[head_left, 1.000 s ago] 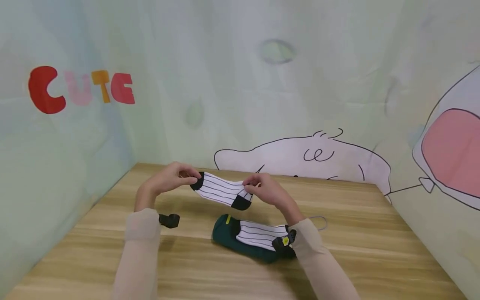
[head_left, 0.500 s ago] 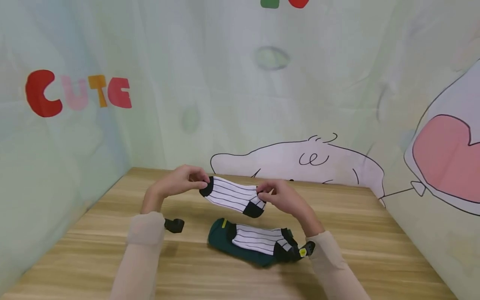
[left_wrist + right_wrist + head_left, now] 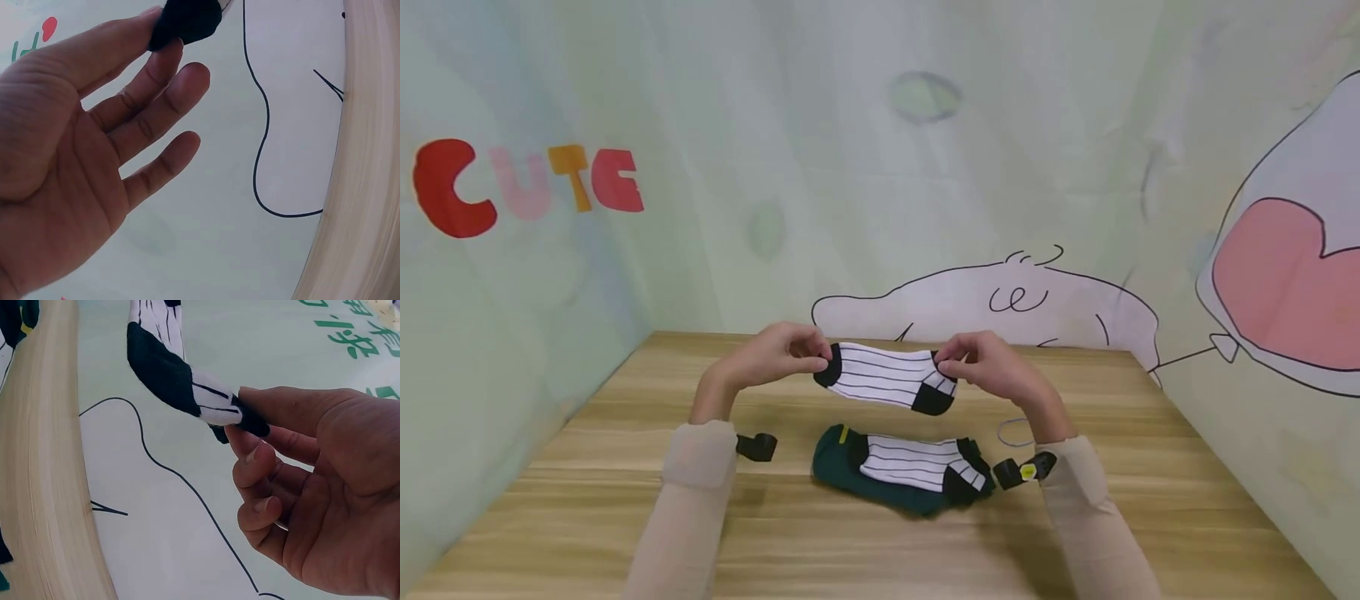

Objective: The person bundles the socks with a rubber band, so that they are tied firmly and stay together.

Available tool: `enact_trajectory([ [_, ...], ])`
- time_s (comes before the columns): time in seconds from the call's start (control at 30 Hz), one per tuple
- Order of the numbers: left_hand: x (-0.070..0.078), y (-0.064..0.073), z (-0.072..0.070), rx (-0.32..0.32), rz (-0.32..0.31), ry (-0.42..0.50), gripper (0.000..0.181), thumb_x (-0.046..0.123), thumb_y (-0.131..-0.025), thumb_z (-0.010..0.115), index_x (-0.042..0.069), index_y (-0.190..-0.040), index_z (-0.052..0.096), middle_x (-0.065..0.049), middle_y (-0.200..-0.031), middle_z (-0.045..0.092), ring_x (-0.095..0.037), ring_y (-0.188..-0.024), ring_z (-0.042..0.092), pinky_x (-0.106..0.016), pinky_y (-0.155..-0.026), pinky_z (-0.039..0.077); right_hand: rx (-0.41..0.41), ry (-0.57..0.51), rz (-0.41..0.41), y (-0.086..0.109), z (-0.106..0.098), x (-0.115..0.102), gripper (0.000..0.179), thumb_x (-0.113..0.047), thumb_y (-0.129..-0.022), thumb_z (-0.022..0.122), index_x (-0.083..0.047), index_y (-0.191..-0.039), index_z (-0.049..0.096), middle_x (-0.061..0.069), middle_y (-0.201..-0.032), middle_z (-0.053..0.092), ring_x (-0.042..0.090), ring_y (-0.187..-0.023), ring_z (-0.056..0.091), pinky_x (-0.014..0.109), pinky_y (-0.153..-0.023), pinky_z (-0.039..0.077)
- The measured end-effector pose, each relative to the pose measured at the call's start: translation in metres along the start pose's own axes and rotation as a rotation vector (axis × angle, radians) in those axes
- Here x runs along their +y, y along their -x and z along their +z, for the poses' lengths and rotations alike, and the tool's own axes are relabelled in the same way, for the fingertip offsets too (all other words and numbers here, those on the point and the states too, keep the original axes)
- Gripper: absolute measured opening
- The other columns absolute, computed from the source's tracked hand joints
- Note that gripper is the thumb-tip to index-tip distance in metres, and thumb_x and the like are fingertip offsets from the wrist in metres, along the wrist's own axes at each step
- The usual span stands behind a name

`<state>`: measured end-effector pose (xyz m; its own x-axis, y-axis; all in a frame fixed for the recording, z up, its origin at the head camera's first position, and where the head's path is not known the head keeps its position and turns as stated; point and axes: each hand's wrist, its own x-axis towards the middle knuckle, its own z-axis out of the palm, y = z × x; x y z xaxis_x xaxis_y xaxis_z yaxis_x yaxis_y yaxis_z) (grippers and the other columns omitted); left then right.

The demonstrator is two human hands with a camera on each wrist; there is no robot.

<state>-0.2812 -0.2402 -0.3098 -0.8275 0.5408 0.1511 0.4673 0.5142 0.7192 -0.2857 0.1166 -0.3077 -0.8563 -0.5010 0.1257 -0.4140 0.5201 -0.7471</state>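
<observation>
A white sock with dark stripes [image 3: 880,372] is stretched level above the table between both hands. My left hand [image 3: 784,354] pinches its black toe between thumb and index finger; in the left wrist view the dark toe [image 3: 190,22] sits at the fingertips and the other fingers spread loosely. My right hand [image 3: 988,364] pinches the dark cuff, with the black heel patch [image 3: 159,369] hanging beside it in the right wrist view. Below lies a matching striped sock [image 3: 902,462] on top of a dark green sock [image 3: 835,467] with a yellow mark near its toe.
The wood-grain table [image 3: 775,533] meets a printed backdrop [image 3: 760,167] at the back and sides. A thin loop [image 3: 1015,432] lies on the table behind the right wrist. Black wrist cameras [image 3: 757,447] jut inward from both sleeves.
Both hands have shifted right in the head view with the held sock, which has become more level and spread. The socks on the table are now less covered by the right wrist.
</observation>
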Motion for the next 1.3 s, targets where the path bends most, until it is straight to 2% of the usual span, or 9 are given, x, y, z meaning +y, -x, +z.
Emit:
enact_trajectory([
  [0.23,0.003,-0.002,0.004,-0.004,0.014,0.014,0.01,0.013,-0.094,0.071,0.007,-0.102,0.068,-0.005,-0.094,0.07,-0.023,-0.088,0.064,-0.033,-0.081,0.053,-0.046,-0.017,0.0,0.004,-0.006,0.005,0.013,-0.018,-0.096,0.067,-0.007,-0.102,0.071,0.005,-0.091,0.065,0.021,-0.081,0.054,0.035,-0.072,0.045],
  [0.4,0.003,-0.006,0.009,-0.052,0.034,-0.008,0.011,0.014,-0.094,0.071,0.007,-0.101,0.068,-0.004,-0.094,0.07,-0.022,-0.087,0.064,-0.033,-0.081,0.053,-0.098,-0.027,-0.006,0.008,-0.011,0.011,0.013,-0.018,-0.097,0.066,-0.005,-0.099,0.07,0.004,-0.088,0.065,0.02,-0.08,0.055,0.034,-0.072,0.047],
  [0.63,0.005,-0.012,0.014,-0.109,0.001,-0.018,0.008,0.016,-0.094,0.072,0.01,-0.099,0.069,-0.003,-0.093,0.069,-0.022,-0.087,0.065,-0.036,-0.082,0.052,-0.223,-0.027,-0.046,0.011,-0.021,0.016,0.012,-0.016,-0.097,0.067,-0.005,-0.097,0.071,0.002,-0.084,0.066,0.019,-0.075,0.055,0.03,-0.067,0.046],
  [0.73,0.006,-0.014,0.016,-0.16,0.011,-0.003,0.006,0.015,-0.094,0.071,0.01,-0.098,0.069,-0.003,-0.092,0.069,-0.021,-0.085,0.065,-0.04,-0.083,0.052,-0.305,-0.019,-0.064,0.011,-0.023,0.02,0.01,-0.014,-0.097,0.066,-0.005,-0.096,0.071,0.003,-0.083,0.065,0.018,-0.073,0.054,0.028,-0.065,0.047],
  [0.83,0.006,-0.016,0.019,-0.238,0.022,0.019,0.006,0.013,-0.094,0.07,0.009,-0.096,0.068,-0.004,-0.09,0.068,-0.022,-0.083,0.064,-0.043,-0.081,0.053,-0.409,0.006,-0.075,0.011,-0.024,0.024,0.01,-0.012,-0.098,0.065,-0.005,-0.096,0.071,0.006,-0.081,0.064,0.016,-0.072,0.055,0.027,-0.065,0.048],
  [1.0,0.004,-0.021,0.027,-0.36,0.014,0.056,0.005,0.011,-0.095,0.068,0.005,-0.096,0.067,-0.005,-0.085,0.067,-0.023,-0.078,0.063,-0.035,-0.075,0.052,-0.56,0.018,-0.078,0.01,-0.021,0.03,0.01,-0.009,-0.097,0.065,-0.005,-0.096,0.074,0.004,-0.08,0.066,0.015,-0.07,0.058,0.027,-0.066,0.049],
  [1.1,0.003,-0.023,0.032,-0.395,-0.004,0.057,0.005,0.01,-0.095,0.067,0.005,-0.095,0.068,-0.004,-0.084,0.067,-0.022,-0.077,0.062,-0.035,-0.074,0.053,-0.596,-0.003,-0.061,0.01,-0.019,0.031,0.01,-0.006,-0.095,0.064,-0.003,-0.096,0.074,0.003,-0.079,0.068,0.016,-0.069,0.06,0.026,-0.064,0.049],
  [1.3,0.004,-0.029,0.041,-0.443,-0.013,-0.012,0.004,0.011,-0.094,0.069,0.007,-0.092,0.069,-0.001,-0.081,0.066,-0.019,-0.075,0.061,-0.044,-0.076,0.054,-0.636,0.002,-0.001,0.01,-0.017,0.036,0.012,-0.004,-0.094,0.064,-0.005,-0.094,0.076,0.002,-0.078,0.069,0.016,-0.067,0.062,0.025,-0.061,0.046],
])
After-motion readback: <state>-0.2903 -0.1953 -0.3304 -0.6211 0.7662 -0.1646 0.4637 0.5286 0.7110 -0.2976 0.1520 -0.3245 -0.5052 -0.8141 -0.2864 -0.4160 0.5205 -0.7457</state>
